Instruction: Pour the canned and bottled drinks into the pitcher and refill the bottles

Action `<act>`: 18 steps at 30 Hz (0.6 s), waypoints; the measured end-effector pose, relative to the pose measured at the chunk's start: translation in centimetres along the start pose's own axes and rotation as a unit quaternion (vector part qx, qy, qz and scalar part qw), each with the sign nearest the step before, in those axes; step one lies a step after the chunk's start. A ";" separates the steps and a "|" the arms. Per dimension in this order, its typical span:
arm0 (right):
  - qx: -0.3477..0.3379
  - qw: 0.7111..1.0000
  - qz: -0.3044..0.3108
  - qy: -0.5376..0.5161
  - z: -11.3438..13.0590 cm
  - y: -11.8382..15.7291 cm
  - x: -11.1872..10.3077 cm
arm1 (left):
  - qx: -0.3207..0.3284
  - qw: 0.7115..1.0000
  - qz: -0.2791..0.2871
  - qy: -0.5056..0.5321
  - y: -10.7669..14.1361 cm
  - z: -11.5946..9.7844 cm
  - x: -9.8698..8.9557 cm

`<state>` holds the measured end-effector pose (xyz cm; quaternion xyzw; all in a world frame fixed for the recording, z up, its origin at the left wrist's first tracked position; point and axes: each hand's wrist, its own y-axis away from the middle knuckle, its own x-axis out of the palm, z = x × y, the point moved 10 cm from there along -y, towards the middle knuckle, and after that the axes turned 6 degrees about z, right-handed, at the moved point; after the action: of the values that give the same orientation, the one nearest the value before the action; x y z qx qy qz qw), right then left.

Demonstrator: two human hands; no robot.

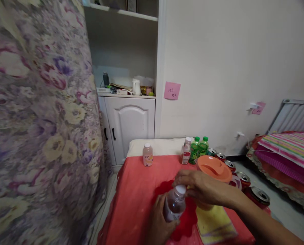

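Near the front of the table, my left hand [160,217] is wrapped round the body of a clear plastic bottle [174,206] with a white cap. My right hand [192,183] reaches in from the right, its fingers closed at the white cap [180,190]. The bottle is over a red scalloped tray [190,223]. To its right lies a folded yellow cloth [214,224]. A pitcher with an orange lid [214,167] stands behind my right forearm.
A pink bottle [147,156] stands at the back left of the red-covered table [131,190]. A clear bottle [186,151], green bottles [195,151] and several cans [259,196] line the back and right. A floral curtain [44,119] hangs left.
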<state>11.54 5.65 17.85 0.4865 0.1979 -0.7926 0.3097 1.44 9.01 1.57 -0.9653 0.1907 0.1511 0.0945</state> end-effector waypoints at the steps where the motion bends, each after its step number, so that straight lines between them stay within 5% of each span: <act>1: 0.003 1.000 -0.005 0.000 0.0 0.0 -0.3 | -0.001 1.000 0.007 0.002 0.0 -0.1 0.1; 18: 0.009 1.000 0.009 0.022 -0.3 -0.3 1.0 | -0.032 0.999 -0.008 -0.004 -0.1 0.8 0.0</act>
<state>11.20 5.77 16.77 0.5085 0.1937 -0.7804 0.3080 1.33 9.30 0.87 -0.9689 0.1774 0.1599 0.0654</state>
